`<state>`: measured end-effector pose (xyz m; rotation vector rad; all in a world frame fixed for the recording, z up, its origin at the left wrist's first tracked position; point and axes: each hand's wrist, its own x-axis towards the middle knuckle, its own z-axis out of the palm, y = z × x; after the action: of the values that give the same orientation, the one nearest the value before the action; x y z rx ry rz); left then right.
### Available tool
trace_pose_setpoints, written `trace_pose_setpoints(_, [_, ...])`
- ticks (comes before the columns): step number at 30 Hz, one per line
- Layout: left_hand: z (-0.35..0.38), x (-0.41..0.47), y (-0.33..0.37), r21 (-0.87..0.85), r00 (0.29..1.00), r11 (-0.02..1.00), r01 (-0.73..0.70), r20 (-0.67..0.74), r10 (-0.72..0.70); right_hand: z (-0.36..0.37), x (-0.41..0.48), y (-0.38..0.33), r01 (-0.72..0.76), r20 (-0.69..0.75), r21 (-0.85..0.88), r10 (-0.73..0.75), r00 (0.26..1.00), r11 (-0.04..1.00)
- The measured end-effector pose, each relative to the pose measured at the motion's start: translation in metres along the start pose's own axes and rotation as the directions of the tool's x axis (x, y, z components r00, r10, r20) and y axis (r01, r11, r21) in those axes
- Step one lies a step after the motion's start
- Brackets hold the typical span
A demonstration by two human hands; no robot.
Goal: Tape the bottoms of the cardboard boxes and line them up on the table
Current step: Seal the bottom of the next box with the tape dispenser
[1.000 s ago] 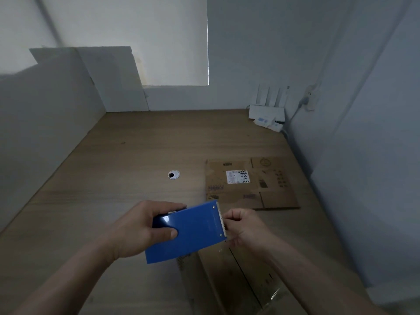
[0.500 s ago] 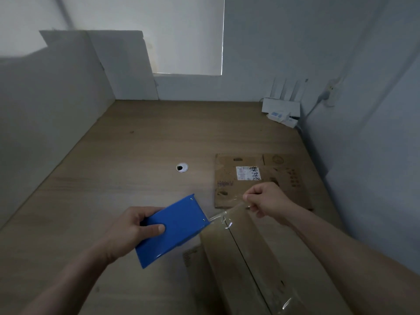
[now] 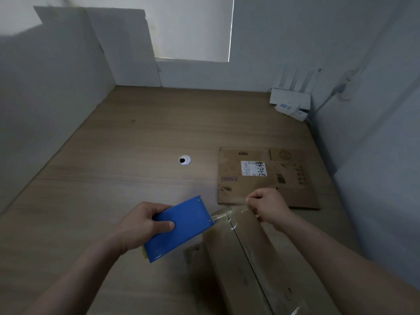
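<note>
Stretching wide, the brown wooden worktop (image 3: 136,144) carries it all. Near the person stands a long cardboard box (image 3: 245,269), its two flaps shut along a middle line, so its inside is hidden. Behind it lies a flat cardboard box (image 3: 231,185) with a white sticker (image 3: 253,168). The left hand (image 3: 141,226) grips a smooth blue tape holder (image 3: 181,226) beside the long box. The right hand (image 3: 268,208) pinches shiny clear tape (image 3: 225,215) over the box's far end.

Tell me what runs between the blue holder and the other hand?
A strip of clear tape, stretched from the blue dispenser to the right hand, over the box. The head view shows it.
</note>
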<state>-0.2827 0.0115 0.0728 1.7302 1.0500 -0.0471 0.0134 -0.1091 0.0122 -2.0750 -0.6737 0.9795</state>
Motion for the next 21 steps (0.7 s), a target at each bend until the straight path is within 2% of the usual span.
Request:
trace_pose_setpoints(6, [0.003,0.005,-0.003,0.002,1.0,1.0,0.019,-0.012,-0.019,0.006,-0.001,0.019,0.041,-0.071,0.153,-0.03,0.997,0.987])
trace_pose_setpoints(9, [0.004,0.006,-0.002,0.008,0.999,1.0,0.026,-0.023,-0.026,0.014,-0.001,0.029,-0.028,-0.117,0.205,0.053,0.992,0.978])
trace_pose_setpoints(12, [0.004,0.004,-0.001,0.018,0.999,0.999,0.028,-0.024,-0.028,0.012,-0.01,0.029,-0.073,-0.227,-0.061,0.058,0.972,0.995])
trace_pose_setpoints(14, [0.005,0.004,-0.002,0.009,1.0,1.0,0.019,-0.024,-0.018,0.01,-0.022,0.02,0.046,-0.336,-0.157,-0.097,0.937,0.986])
trace_pose_setpoints(15, [0.005,0.004,-0.003,0.01,1.0,1.0,0.022,-0.021,-0.022,0.012,-0.031,0.013,0.149,-0.335,-0.209,-0.213,0.918,0.967])
trace_pose_setpoints(16, [0.005,0.004,-0.004,0.012,1.0,1.0,0.026,-0.016,-0.026,0.016,-0.037,0.006,0.258,-0.265,-0.298,-0.339,0.903,0.919])
trace_pose_setpoints(17, [0.005,0.004,-0.003,0.008,1.0,1.0,0.026,-0.015,-0.026,0.022,-0.044,0.003,0.351,-0.132,-0.417,-0.438,0.889,0.839])
trace_pose_setpoints(18, [0.005,0.005,-0.002,0.001,1.0,1.0,0.02,-0.016,-0.02,0.031,-0.047,0.005,0.406,0.015,-0.52,-0.467,0.884,0.751])
trace_pose_setpoints(19, [0.005,0.005,-0.001,-0.003,1.0,1.0,0.012,-0.009,-0.012,0.038,-0.049,0.01,0.42,0.127,-0.595,-0.436,0.891,0.685])
trace_pose_setpoints(21, [0.004,0.003,0.0,-0.004,1.0,1.0,0.004,0.009,-0.004,0.043,-0.045,0.019,0.39,0.197,-0.679,-0.357,0.913,0.623])
